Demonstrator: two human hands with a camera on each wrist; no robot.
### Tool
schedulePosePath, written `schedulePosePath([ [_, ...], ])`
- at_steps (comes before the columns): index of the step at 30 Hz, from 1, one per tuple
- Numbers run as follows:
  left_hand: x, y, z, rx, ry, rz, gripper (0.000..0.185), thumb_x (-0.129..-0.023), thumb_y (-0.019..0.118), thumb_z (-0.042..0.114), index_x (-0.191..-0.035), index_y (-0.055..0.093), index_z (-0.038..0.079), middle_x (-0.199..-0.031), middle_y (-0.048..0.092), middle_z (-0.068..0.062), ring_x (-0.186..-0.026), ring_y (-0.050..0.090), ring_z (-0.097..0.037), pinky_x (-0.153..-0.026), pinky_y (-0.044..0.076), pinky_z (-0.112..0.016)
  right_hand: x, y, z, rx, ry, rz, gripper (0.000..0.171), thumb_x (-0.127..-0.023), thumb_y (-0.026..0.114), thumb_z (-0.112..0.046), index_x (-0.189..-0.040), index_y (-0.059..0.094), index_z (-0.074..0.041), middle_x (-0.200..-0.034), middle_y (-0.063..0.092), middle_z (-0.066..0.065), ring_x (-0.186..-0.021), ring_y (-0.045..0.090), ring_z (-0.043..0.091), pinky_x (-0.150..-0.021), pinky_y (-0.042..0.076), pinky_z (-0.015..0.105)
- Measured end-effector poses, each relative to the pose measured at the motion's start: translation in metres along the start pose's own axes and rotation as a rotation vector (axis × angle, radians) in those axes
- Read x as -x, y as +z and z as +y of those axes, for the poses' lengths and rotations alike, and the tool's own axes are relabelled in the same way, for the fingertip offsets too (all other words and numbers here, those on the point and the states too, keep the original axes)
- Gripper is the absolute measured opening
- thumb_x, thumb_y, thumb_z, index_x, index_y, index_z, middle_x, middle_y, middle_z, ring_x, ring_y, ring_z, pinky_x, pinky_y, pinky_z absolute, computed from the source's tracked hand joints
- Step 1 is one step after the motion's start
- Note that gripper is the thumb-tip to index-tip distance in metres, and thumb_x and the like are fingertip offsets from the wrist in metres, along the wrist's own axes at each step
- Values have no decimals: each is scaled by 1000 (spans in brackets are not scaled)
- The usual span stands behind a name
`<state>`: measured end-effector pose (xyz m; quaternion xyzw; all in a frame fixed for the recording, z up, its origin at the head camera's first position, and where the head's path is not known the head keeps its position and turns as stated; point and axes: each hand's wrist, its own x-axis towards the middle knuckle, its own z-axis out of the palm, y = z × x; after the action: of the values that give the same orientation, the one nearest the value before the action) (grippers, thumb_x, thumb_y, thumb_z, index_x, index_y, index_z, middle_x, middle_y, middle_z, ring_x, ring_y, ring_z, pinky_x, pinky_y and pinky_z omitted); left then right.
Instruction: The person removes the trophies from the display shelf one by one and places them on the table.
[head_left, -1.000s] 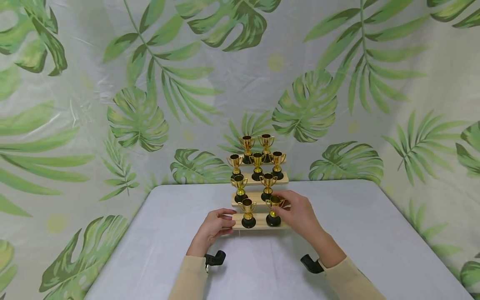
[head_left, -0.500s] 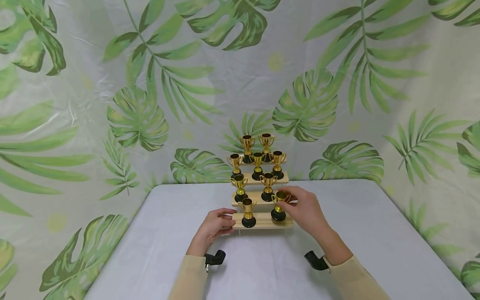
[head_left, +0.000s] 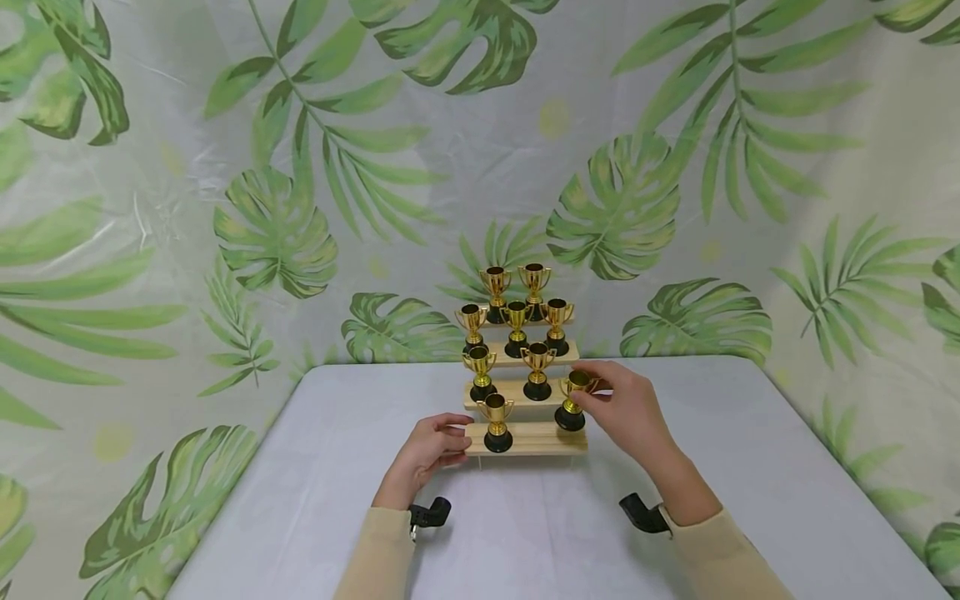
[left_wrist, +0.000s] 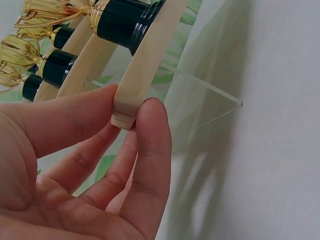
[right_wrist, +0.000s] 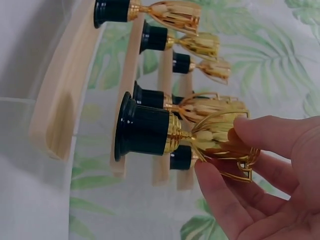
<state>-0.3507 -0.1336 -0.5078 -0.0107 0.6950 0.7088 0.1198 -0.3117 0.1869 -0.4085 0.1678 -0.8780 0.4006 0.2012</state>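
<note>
Gold trophy [head_left: 573, 400] pinched in right hand [head_left: 628, 410], lifted off wooden stand [head_left: 525, 439]; left hand [head_left: 427, 454] grips its end; eight remain.

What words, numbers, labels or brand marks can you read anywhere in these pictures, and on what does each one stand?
None: no view shows any readable text.
Trophy held by the right hand: plain gold cup, black base, no writing.
Wooden stand, its end pinched by the left hand: bare wood.
Backdrop: only a leaf print.
Table: plain covering.
</note>
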Motion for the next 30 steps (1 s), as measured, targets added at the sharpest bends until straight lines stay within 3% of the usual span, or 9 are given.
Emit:
schedulePosePath([
  [15, 1, 1, 0, 13, -12, 1, 42, -86, 74, -4, -127, 64, -3, -102, 59, -13, -81, 62, -21, -71, 60, -33, -2, -22, 6, 9, 35, 30, 41, -89, 79, -17, -129, 68, -15, -113, 69, 5, -95, 69, 23, -80, 60, 41],
  [30, 0, -1, -1, 21, -6, -7, 44, -86, 75, -2, -128, 63, -2, -102, 61, -11, -82, 64, -20, -71, 60, -33, -5, -31, 24, 46, 74, 69, 40, -91, 78, -20, -129, 68, -16, -106, 72, 9, -96, 71, 32, -70, 59, 46],
])
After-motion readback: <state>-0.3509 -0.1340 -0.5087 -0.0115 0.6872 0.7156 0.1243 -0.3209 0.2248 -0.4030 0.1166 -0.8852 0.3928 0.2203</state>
